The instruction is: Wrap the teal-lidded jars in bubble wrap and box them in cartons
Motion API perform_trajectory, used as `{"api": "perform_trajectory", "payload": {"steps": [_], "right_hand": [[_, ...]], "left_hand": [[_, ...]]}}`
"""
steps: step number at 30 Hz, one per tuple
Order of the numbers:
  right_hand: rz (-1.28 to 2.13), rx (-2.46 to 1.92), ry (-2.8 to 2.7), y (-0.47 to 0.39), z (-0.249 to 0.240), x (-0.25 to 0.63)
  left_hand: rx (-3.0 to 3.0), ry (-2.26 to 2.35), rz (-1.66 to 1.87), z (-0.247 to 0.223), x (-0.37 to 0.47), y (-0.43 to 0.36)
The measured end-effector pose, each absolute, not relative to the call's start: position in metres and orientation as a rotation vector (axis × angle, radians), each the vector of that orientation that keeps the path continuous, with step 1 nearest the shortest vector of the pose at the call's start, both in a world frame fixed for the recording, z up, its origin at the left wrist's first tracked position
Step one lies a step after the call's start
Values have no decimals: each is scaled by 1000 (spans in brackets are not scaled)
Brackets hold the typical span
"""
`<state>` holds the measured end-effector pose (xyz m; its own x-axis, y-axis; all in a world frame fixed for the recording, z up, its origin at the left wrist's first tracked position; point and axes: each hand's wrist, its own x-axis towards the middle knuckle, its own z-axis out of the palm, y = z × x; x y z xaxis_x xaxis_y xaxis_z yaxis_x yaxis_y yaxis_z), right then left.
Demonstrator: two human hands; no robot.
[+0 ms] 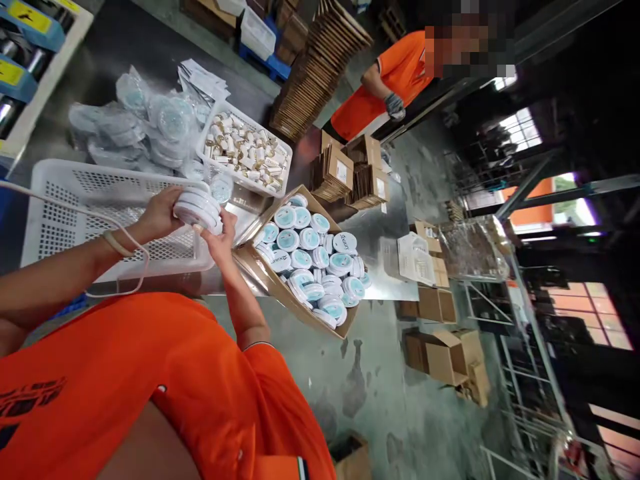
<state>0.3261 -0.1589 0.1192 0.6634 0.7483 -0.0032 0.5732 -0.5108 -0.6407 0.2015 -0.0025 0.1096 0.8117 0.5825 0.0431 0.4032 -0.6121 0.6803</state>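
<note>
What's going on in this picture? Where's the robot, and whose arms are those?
There's no robot here! The arms belong to a person in an orange shirt, wearing a camera on their head. It looks forward and down, so we see roughly what they see. The room looks tipped sideways.

Their left hand and right hand together hold a few white discs.

On the table are a white basket, some clear bags, a tray of small white-and-gold pieces, and a box full of round white-and-blue things. Farther off stands another person, also in orange.
</note>
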Motion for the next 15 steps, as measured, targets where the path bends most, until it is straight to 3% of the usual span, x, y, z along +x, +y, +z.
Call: {"api": "perform_trajectory", "payload": {"steps": [15], "right_hand": [[366,-2670,-1698,-155,164,320]], "left_hand": [[2290,693,201,109,220,-60]]}}
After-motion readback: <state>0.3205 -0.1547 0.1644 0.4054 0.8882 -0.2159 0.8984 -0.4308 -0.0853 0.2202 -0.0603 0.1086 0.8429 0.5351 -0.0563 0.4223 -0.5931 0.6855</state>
